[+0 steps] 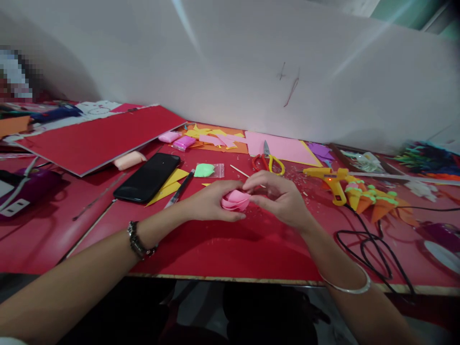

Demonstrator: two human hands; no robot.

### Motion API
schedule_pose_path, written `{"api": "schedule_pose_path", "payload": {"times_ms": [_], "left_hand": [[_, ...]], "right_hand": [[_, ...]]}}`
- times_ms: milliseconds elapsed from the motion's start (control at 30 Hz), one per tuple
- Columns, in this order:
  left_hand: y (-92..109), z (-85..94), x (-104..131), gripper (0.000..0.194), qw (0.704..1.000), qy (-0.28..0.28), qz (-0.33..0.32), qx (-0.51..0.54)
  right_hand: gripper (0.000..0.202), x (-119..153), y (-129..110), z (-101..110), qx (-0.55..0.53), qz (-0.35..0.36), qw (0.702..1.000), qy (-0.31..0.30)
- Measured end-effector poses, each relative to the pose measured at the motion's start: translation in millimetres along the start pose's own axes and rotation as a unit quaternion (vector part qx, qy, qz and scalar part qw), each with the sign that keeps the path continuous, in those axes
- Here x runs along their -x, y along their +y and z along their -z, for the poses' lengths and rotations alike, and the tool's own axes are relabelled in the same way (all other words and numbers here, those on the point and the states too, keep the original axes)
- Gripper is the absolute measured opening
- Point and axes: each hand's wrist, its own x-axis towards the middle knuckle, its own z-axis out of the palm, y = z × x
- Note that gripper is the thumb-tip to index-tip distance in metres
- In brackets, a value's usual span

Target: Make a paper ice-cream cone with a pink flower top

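A pink paper flower (235, 201) with curled, layered petals is held over the red tabletop (230, 251). My left hand (215, 199) grips it from the left, thumb in front and fingers behind. On the other side, my right hand (280, 196) has its thumb and fingertips closed at the petals' edge. What lies behind those fingers is hidden. Just beyond the hands are a thin wooden stick (239, 171), a small bag of green clay (204, 170) and scissors (266, 155) with red and yellow handles.
A yellow glue gun (332, 182) with a lit light and black cord lies at right, beside orange and yellow paper cones (370, 199). A black phone (148, 177) and a pen (181, 187) lie left. Pink paper (278, 146) and yellow scraps (204, 132) sit along the wall.
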Motion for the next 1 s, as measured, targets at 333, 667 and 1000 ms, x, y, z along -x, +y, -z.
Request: {"api": "schedule_pose_path", "payload": {"times_ms": [333,667,1000], "left_hand": [[-4,0.3,-1,0.008,0.991,0.1,-0.055,-0.073],[-2,0.6,-1,0.013,0.99,0.128,0.003,-0.063],[-6,1.4,-1,0.01,0.986,0.147,-0.003,-0.077]], "right_hand": [[0.05,1,8,-6,-0.094,-0.007,0.995,0.004],[0.013,-2,11,-4,0.017,-0.069,0.986,0.15],[0.03,-1,14,-1,0.022,-0.066,0.992,0.104]]}}
